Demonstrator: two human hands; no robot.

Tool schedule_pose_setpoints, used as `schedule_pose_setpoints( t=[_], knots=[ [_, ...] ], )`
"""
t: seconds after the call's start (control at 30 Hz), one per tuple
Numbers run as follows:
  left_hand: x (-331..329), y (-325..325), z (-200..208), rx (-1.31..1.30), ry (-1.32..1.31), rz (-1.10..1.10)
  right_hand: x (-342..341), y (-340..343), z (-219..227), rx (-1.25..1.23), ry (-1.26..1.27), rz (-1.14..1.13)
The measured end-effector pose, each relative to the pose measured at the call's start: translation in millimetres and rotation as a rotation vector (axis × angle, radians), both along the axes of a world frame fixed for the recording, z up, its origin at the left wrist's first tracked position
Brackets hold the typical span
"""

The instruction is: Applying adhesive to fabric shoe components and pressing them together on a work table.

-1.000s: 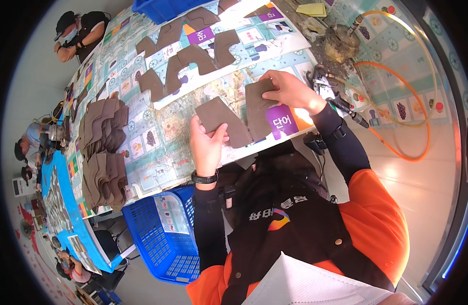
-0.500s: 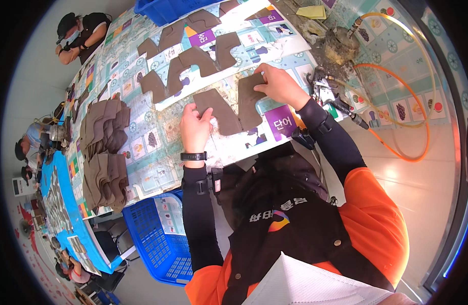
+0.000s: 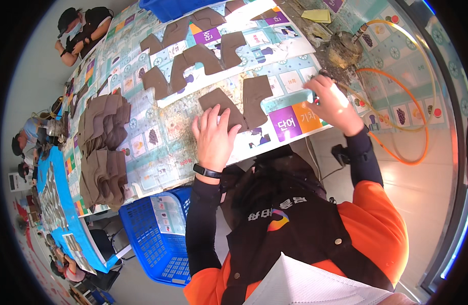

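Observation:
A brown V-shaped cut piece (image 3: pixel 257 101), with a seam at its bottom point, lies on the near edge of the patterned tabletop. My left hand (image 3: pixel 213 134) rests flat on its left arm, fingers spread. At the table's right edge, my right hand (image 3: pixel 335 104) is curled around a spray gun (image 3: pixel 316 100), which it mostly hides. Farther back, several matching brown pieces (image 3: pixel 206 58) are laid in rows on white-edged sheets. Two stacks of brown pieces, a far one (image 3: pixel 104 119) and a near one (image 3: pixel 102 178), stand on the left.
A round, crusted pot (image 3: pixel 344 48) with a hose fitting stands at the back right. An orange hose (image 3: pixel 417 101) loops beside the table. Below the near edge sits a blue plastic basket (image 3: pixel 157 249); a blue bin (image 3: pixel 173 7) is at the back. A person (image 3: pixel 84 33) sits at the far left.
My right hand has let go of the brown piece and moved right onto the spray gun. My left hand has shifted from the piece's left edge to lie flat on it.

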State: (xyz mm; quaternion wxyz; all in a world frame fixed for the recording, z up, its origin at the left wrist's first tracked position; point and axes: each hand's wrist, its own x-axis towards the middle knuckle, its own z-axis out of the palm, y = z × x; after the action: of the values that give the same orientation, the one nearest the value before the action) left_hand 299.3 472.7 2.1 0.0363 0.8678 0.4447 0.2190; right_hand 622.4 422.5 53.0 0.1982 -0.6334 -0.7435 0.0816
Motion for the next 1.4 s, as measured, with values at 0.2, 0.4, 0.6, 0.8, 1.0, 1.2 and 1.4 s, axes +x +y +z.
schedule_pose_setpoints(
  t=[0.2, 0.4, 0.6, 0.8, 1.0, 1.2, 1.4],
  knots=[
    [-24, -13, 14, 0.023, -0.236, 0.082, 54, -28, -19, 0.155, -0.245, 0.093],
    [-64, -29, -2, 0.149, -0.351, 0.294, 73, -17, -32, 0.210, -0.289, 0.162],
    [-71, -28, -13, 0.257, -0.326, 0.339, 23, 21, 18, 0.044, 0.117, 0.042],
    [-71, -27, -21, 0.263, -0.340, 0.352, -65, 83, 81, -0.604, 0.520, 0.061],
    [-73, -29, -21, 0.266, -0.336, 0.385, -98, 113, 81, -0.707, 0.332, 0.078],
    [-73, -28, -22, 0.256, -0.326, 0.380, -100, 121, 68, -0.700, 0.358, 0.077],
    [-72, -29, -21, 0.242, -0.310, 0.389, -101, 127, 54, -0.686, 0.366, 0.104]
  ],
)
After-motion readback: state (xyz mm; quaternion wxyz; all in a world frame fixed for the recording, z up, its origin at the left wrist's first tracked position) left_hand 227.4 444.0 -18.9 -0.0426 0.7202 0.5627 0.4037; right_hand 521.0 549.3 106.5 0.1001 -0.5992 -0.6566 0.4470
